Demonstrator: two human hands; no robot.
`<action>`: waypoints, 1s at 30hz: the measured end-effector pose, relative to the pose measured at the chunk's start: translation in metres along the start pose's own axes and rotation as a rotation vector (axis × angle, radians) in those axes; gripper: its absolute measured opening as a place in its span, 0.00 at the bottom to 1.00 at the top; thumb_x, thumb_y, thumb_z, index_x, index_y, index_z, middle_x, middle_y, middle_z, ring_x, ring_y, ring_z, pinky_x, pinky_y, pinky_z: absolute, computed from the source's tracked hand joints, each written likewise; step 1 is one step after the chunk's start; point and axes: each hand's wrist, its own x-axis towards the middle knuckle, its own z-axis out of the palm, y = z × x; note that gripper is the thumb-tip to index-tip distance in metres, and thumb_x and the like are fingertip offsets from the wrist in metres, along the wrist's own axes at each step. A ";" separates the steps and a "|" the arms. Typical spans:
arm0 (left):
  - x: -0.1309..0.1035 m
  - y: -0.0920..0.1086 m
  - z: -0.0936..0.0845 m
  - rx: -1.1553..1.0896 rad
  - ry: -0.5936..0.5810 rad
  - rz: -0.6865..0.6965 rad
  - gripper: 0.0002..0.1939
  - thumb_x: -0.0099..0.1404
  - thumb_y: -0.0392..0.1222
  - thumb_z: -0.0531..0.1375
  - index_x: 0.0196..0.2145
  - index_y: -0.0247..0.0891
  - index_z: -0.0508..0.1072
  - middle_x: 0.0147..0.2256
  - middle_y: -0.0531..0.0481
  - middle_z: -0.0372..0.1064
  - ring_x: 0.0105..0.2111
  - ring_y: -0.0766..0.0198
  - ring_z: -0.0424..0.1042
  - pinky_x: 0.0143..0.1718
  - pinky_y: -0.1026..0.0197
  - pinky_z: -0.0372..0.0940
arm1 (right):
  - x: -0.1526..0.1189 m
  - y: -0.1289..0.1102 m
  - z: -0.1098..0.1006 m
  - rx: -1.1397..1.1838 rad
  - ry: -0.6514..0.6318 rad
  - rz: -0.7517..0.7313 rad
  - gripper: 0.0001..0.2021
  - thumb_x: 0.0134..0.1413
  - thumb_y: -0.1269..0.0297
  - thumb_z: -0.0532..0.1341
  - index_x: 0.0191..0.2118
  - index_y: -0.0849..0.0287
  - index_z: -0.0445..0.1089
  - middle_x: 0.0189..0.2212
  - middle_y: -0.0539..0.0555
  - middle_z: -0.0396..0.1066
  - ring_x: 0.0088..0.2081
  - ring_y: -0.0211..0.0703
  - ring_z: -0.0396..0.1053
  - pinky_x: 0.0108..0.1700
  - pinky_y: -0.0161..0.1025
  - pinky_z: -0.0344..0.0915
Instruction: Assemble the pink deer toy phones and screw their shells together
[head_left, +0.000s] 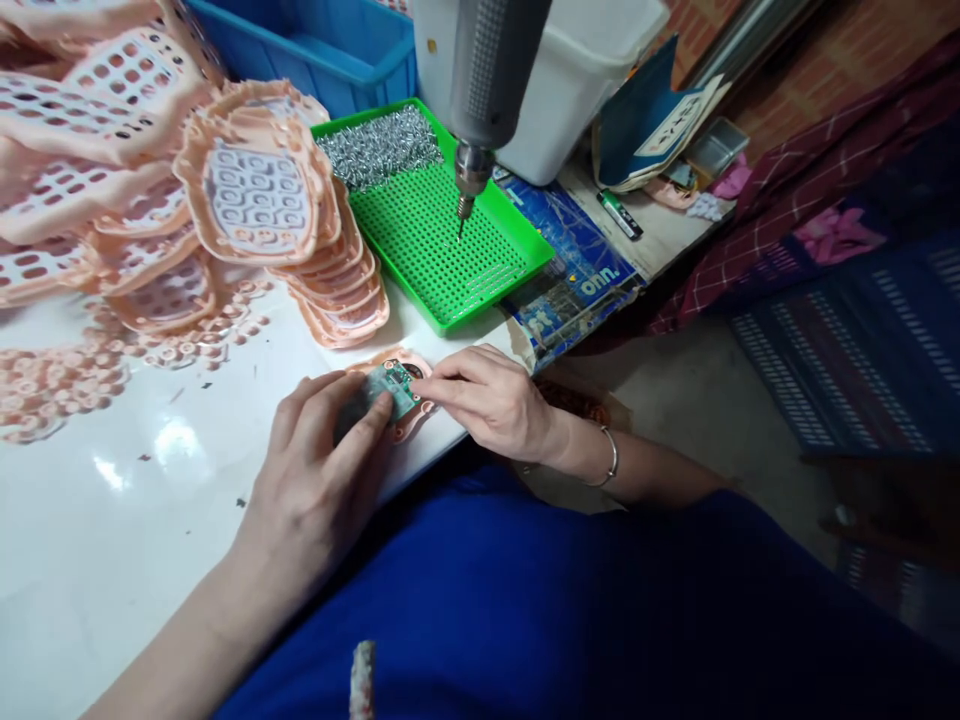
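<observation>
A green circuit board lies in a peach plastic shell near the table's front edge. My left hand curls over the board's left part, with thumb and fingers gripping it and covering much of it. From the right, my right hand reaches in with thumb and forefinger pinched together at the board's right edge. Whatever sits between those fingertips is too small to make out. Above the green tray hangs an electric screwdriver, bit pointing down, apart from both hands.
Silver screws fill the tray's far end. Stacked peach shells stand behind my hands, with small peach buttons at left. A blue bin and a white container stand behind. A green lighter-like object lies at right.
</observation>
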 end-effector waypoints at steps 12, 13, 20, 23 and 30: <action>-0.003 -0.002 0.004 -0.030 0.028 -0.005 0.18 0.67 0.29 0.59 0.55 0.31 0.67 0.51 0.28 0.70 0.52 0.40 0.70 0.49 0.39 0.72 | 0.000 0.000 0.001 0.004 -0.005 -0.004 0.11 0.68 0.72 0.56 0.43 0.65 0.77 0.34 0.56 0.77 0.37 0.38 0.73 0.39 0.37 0.70; -0.003 -0.003 0.004 -0.026 0.018 0.002 0.18 0.67 0.29 0.59 0.55 0.30 0.67 0.51 0.28 0.70 0.53 0.40 0.70 0.49 0.39 0.72 | 0.000 0.000 0.001 0.005 -0.004 -0.006 0.11 0.68 0.72 0.56 0.43 0.65 0.77 0.34 0.56 0.77 0.37 0.39 0.73 0.39 0.37 0.70; -0.004 -0.006 0.002 -0.032 -0.011 -0.003 0.19 0.69 0.30 0.57 0.56 0.34 0.66 0.54 0.33 0.70 0.55 0.44 0.70 0.53 0.43 0.71 | 0.001 0.001 0.001 0.018 -0.008 -0.013 0.10 0.66 0.74 0.57 0.43 0.67 0.77 0.34 0.57 0.77 0.36 0.40 0.72 0.39 0.37 0.70; -0.004 -0.006 0.003 -0.035 0.006 0.002 0.17 0.69 0.30 0.56 0.55 0.32 0.68 0.53 0.31 0.70 0.55 0.43 0.70 0.53 0.43 0.70 | 0.000 0.001 0.001 0.014 -0.008 -0.013 0.10 0.66 0.74 0.57 0.43 0.66 0.77 0.34 0.57 0.77 0.37 0.40 0.72 0.40 0.37 0.70; 0.000 -0.005 0.002 -0.014 -0.006 0.044 0.16 0.67 0.28 0.59 0.52 0.25 0.69 0.52 0.26 0.71 0.53 0.41 0.71 0.51 0.45 0.72 | 0.001 0.000 -0.001 0.017 -0.003 -0.017 0.10 0.66 0.74 0.57 0.43 0.67 0.77 0.34 0.57 0.77 0.36 0.40 0.72 0.40 0.38 0.70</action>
